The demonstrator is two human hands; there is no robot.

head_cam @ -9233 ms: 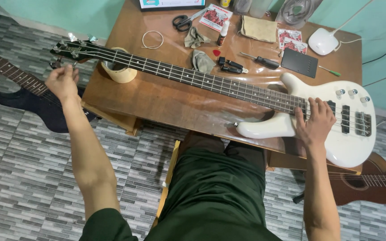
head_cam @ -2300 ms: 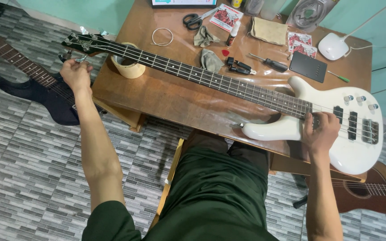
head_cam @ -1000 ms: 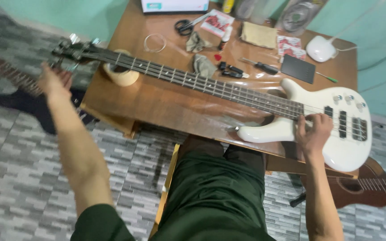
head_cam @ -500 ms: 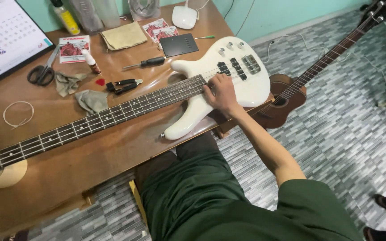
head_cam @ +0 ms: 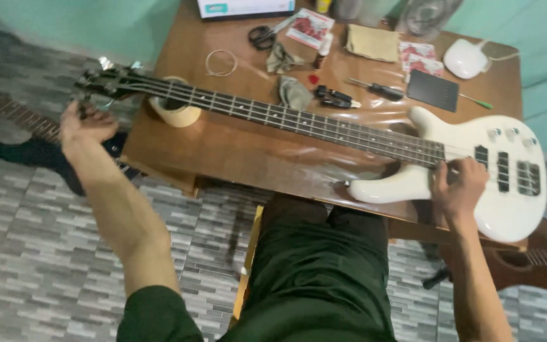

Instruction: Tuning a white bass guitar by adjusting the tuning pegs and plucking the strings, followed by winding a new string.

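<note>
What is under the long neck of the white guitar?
A roll of tape props the neck near the dark headstock; farther along lies the brown table. The neck covers part of the roll, and its underside is hidden.

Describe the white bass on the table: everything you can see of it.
The bass has a glossy white body with dark pickups and three knobs, a dark fretted neck and a black headstock. It lies flat, strings up, diagonally across the wooden table. The headstock juts past the table's left edge, and the neck near it rests on a tape roll. The left hand is at the tuners; the right hand rests on the strings where neck meets body.
</note>
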